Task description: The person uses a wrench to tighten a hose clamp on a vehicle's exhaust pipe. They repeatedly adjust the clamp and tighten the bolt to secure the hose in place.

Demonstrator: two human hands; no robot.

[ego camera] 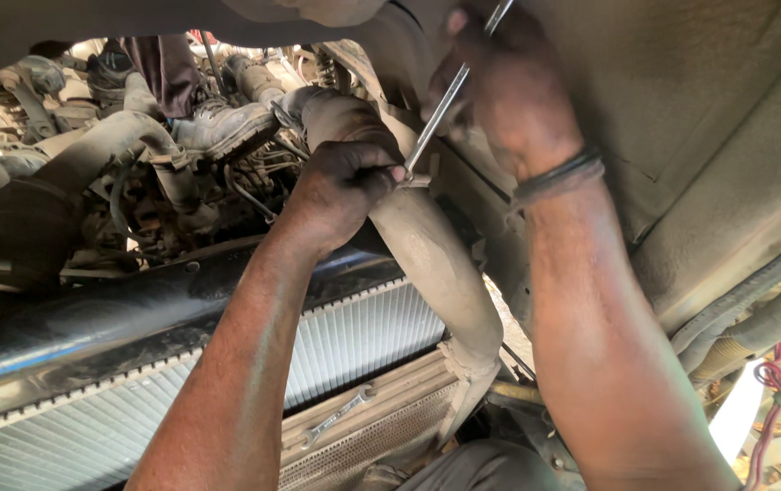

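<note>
My left hand (347,186) is closed at the lower end of a long flat metal wrench (440,111), pressed against a dusty curved pipe (431,255) in an engine bay. My right hand (508,86), with dark bands at the wrist, grips the same wrench higher up, close to a grimy metal panel (681,118). The wrench slants from lower left to upper right, and its top end runs out of view. Its lower tip is hidden behind my left fingers.
A finned radiator (354,336) with a black top tank (136,309) spans the lower left. A second wrench (336,416) lies on the ribbed core below it. Someone's boot (222,127) stands on engine parts at upper left. Hoses and red wires (772,382) hang at right.
</note>
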